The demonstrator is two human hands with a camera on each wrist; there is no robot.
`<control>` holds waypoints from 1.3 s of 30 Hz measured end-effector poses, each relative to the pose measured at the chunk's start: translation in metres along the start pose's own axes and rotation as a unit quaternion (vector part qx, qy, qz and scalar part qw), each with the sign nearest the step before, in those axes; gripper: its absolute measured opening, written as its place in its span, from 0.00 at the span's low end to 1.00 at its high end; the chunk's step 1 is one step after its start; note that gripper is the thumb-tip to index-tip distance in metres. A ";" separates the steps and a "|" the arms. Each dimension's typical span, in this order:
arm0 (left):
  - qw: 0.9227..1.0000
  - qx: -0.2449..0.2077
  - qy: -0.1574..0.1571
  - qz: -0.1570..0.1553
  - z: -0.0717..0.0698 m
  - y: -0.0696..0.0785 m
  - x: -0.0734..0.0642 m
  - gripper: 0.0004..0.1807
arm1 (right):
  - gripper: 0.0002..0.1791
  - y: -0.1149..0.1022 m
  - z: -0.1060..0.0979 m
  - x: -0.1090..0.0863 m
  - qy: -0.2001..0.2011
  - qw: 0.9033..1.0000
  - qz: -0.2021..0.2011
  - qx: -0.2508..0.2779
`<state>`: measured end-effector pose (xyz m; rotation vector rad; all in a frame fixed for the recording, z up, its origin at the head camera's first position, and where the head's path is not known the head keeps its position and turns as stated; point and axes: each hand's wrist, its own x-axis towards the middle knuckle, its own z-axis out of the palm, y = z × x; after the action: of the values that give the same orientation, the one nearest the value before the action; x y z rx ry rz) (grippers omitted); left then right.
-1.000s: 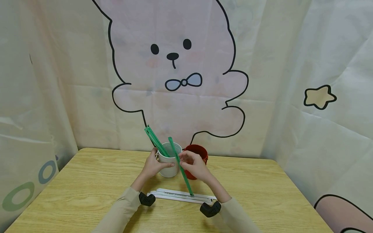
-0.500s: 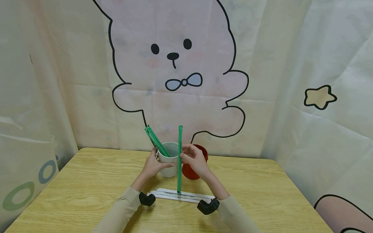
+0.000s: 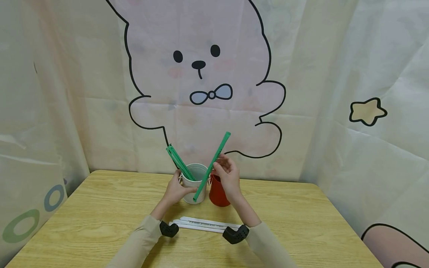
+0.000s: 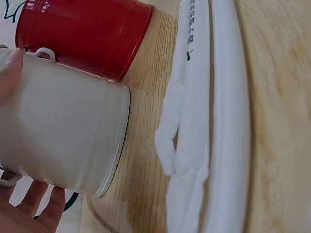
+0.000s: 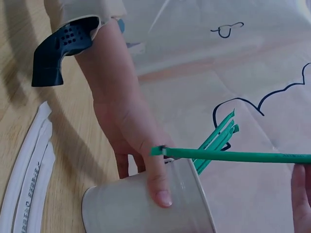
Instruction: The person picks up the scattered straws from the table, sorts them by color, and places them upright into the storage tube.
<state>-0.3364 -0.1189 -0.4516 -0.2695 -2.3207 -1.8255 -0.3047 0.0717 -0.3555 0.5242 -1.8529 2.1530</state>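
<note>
A white metal pail [image 3: 200, 196] with small side loops stands upright on the table. My left hand [image 3: 175, 190] holds it around the side, the thumb across its front; in the left wrist view the fingers [image 4: 51, 208] show at the far side. Several green wrapped straws [image 3: 181, 162] lean to the left inside it. Between the thumb and fingers of my right hand [image 3: 229, 178] is one more green wrapped straw [image 3: 214, 160], slanted, its lower end in front of the white pail. Behind that hand stands a red pail [image 3: 219, 193], its rim partly hidden.
Several white wrapped straws [image 3: 201, 223] with printed text lie side by side on the wooden table [image 3: 288, 219], between the forearms and in front of the pails. A printed cloth [image 3: 207, 123] hangs behind the table's back edge.
The green straw in my right hand has swung from leaning left, through upright, to leaning right; its lower end rose from near the white straws toward the white pail. The left hand stayed put.
</note>
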 end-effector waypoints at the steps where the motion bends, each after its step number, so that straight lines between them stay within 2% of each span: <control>1: 1.000 0.002 0.001 0.002 0.000 0.000 0.000 0.45 | 0.18 -0.001 0.001 0.000 0.009 1.000 -0.010 0.005; 9: 1.000 0.014 0.002 -0.006 0.000 0.001 -0.001 0.50 | 0.14 -0.008 0.006 0.002 0.039 0.995 -0.078 0.041; 13: 1.000 0.010 -0.001 -0.005 0.000 0.001 -0.001 0.50 | 0.13 -0.009 0.009 0.003 0.055 0.990 -0.119 0.053; 16: 1.000 0.008 -0.002 -0.002 -0.001 0.001 -0.001 0.50 | 0.12 -0.007 0.011 0.005 0.059 0.985 -0.159 0.042; 18: 1.000 0.006 -0.002 -0.001 -0.001 0.002 -0.002 0.50 | 0.13 -0.006 0.012 0.005 0.058 0.983 -0.171 0.020; 21: 1.000 0.000 -0.004 0.001 -0.001 0.003 -0.002 0.50 | 0.14 -0.001 0.013 0.003 0.049 0.984 -0.169 -0.026; 28: 1.000 -0.003 -0.008 0.003 -0.001 0.003 -0.002 0.51 | 0.13 -0.011 0.022 -0.013 0.013 0.987 -0.122 -0.102; 39: 1.000 0.002 -0.008 -0.002 -0.001 0.001 -0.001 0.52 | 0.10 -0.001 0.032 -0.022 -0.045 0.972 -0.134 -0.188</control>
<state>-0.3350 -0.1195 -0.4504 -0.2795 -2.3363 -1.8279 -0.2810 0.0408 -0.3595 0.7430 -2.0350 1.5823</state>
